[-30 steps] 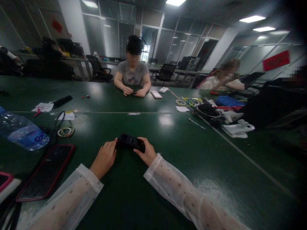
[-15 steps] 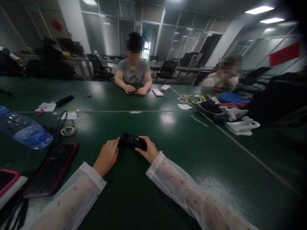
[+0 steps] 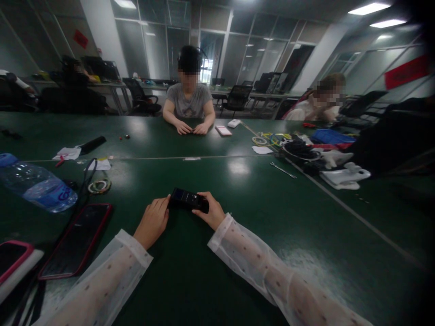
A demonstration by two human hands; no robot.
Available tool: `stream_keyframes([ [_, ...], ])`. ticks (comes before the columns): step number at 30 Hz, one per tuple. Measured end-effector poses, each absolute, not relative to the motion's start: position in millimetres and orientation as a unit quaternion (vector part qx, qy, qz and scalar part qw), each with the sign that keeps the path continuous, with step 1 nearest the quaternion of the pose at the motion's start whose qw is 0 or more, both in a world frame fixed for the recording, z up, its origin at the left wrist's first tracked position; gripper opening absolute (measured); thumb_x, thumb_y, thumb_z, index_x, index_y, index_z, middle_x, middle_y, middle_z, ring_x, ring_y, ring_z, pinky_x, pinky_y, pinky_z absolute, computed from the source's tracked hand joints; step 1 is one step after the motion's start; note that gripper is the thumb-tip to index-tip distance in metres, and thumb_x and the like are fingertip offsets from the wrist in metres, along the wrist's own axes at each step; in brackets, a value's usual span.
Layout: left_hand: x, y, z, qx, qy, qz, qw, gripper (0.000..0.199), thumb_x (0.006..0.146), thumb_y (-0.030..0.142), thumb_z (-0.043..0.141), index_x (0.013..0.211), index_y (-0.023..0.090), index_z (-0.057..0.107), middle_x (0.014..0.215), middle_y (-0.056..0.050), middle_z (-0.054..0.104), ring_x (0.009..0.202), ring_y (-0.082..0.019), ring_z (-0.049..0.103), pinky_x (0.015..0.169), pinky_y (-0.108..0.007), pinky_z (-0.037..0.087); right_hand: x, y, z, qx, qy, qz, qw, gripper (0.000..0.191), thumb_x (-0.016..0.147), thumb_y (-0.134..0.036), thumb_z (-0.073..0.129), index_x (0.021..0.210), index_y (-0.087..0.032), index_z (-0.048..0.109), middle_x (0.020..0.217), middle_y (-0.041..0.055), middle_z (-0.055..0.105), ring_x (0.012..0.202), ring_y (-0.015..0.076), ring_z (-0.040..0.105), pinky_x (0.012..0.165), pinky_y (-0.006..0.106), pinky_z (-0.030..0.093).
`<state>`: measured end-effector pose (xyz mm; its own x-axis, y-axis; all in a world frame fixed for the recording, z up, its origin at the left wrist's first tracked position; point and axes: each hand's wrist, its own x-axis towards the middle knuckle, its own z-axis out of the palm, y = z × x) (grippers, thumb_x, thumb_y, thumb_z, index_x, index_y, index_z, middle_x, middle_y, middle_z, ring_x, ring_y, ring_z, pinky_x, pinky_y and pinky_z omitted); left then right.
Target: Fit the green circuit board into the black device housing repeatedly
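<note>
A small black handheld device with a screen is between my hands, low over the green table. My right hand grips its right end, thumb on the near side and fingers on the far side. At its left end, my left hand has its fingers drawn together against the edge; the thumb is mostly hidden. Small light marks show on the dark screen, too small to read. Sheer white dotted sleeves cover both forearms.
Left of my hands lie a red-edged phone, a pink-edged phone, a water bottle and a bracelet. A wrench and a pile of cables lie to the right. Across the table sits a person in grey.
The view has shifted slightly, so the items on the left appear a little farther right. Both hands keep the same hold on the device.
</note>
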<state>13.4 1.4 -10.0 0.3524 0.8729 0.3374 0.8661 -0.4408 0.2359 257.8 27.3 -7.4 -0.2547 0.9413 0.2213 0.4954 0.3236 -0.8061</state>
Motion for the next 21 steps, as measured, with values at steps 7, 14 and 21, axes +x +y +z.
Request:
stream_keyframes([
  [7, 13.1, 1.6, -10.8, 0.823, 0.526, 0.213, 0.008, 0.044, 0.094, 0.018, 0.037, 0.138, 0.012, 0.037, 0.123, -0.014, 0.055, 0.111, -0.026, 0.051, 0.088, -0.042, 0.045, 257.2, 28.0, -8.3, -0.504, -0.732, 0.288, 0.356, 0.058, 0.070, -0.023, 0.076, 0.120, -0.024, 0.046, 0.116, 0.0051, 0.057, 0.109, 0.0217, 0.058, 0.095, 0.043, 0.047],
  [14, 12.2, 3.2, -14.9, 0.823, 0.524, 0.218, -0.002, 0.045, 0.094, 0.019, 0.037, 0.139, 0.013, 0.036, 0.122, -0.014, 0.055, 0.111, -0.027, 0.051, 0.089, -0.042, 0.045, 255.9, 28.5, -8.2, -0.508, -0.739, 0.270, 0.350, 0.051, 0.069, -0.023, 0.077, 0.113, -0.021, 0.049, 0.107, 0.0058, 0.057, 0.102, 0.0224, 0.058, 0.091, 0.042, 0.048],
  [21, 11.7, 3.3, -16.1, 0.822, 0.528, 0.212, 0.004, 0.045, 0.094, 0.019, 0.037, 0.139, 0.013, 0.037, 0.124, -0.014, 0.055, 0.113, -0.026, 0.051, 0.090, -0.041, 0.045, 259.0, 29.0, -9.8, -0.498, -0.738, 0.289, 0.351, 0.049, 0.070, -0.023, 0.075, 0.112, -0.024, 0.048, 0.107, 0.0037, 0.055, 0.102, 0.0218, 0.058, 0.089, 0.042, 0.049],
])
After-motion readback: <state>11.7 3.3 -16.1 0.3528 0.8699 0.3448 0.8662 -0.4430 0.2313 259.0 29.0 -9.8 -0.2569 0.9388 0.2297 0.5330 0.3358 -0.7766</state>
